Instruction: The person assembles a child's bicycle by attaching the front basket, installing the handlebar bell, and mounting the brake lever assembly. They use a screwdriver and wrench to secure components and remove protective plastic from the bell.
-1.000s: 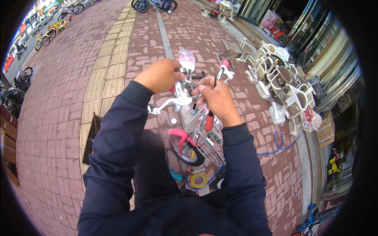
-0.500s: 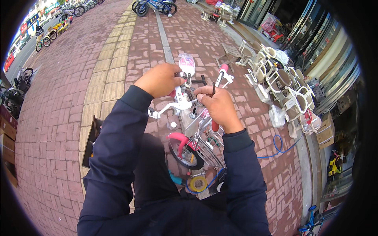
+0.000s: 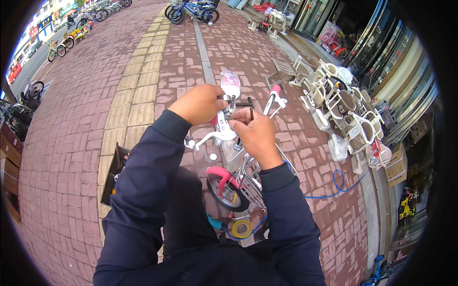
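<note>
A small pink and white children's bicycle stands in front of me on the brick pavement, its pink-fendered wheel and wire basket nearest me. My left hand is closed around the upper part of the bike beside the plastic-wrapped pink saddle. My right hand pinches a small black tool against the same spot. The white handlebar with a pink grip sticks up just right of my hands. Both arms wear dark blue sleeves.
A dark tray lies on the bricks at my left. A yellow tape roll and a blue hose lie near my feet. White child seats are stacked at the right by a shopfront. Parked bicycles stand far ahead.
Both hands stay on the upper part of the bike. My right hand has shifted slightly on the black tool, and the view has tilted a little.
</note>
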Demonstrator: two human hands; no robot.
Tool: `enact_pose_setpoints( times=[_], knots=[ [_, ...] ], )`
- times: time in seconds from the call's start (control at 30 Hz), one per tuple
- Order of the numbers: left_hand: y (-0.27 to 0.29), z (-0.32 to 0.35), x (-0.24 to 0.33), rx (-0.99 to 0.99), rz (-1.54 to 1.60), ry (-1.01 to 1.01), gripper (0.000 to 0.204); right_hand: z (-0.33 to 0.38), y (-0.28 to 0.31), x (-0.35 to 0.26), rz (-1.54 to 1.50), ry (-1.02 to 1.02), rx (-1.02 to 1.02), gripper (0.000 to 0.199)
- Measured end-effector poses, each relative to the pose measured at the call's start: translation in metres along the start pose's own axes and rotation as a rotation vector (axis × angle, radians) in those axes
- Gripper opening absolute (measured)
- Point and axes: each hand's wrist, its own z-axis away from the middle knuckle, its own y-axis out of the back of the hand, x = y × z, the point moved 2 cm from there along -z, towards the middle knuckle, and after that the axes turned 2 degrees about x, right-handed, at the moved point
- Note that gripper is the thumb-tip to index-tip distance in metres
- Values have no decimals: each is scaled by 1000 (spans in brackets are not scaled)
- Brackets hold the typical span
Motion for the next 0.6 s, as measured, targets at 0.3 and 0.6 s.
enact_pose_setpoints(
  times=[0.3, 0.6],
  knots=[
    [0, 2, 0, 51, 31, 4, 30, 4, -8, 2, 226, 135, 122, 13],
    [-1, 1, 1, 12, 70, 46, 32, 3, -4, -3, 200, 14, 86, 20]
  ],
)
